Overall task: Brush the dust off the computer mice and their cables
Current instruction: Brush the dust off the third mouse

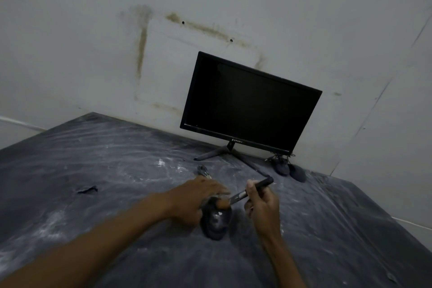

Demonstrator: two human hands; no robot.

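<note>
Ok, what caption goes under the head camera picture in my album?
Left hand steadies a dusty mouse while the right hand brushes it with a brush.

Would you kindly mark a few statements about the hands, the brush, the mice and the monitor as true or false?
1. The right hand holds a brush. True.
2. The left hand rests on the wall. False: it rests on the near mouse on the table.
3. The monitor shows a bright picture. False: its screen is dark.
4. Two more mice lie near the monitor's right foot. True.
5. The brush head points toward the near mouse. True.
</note>
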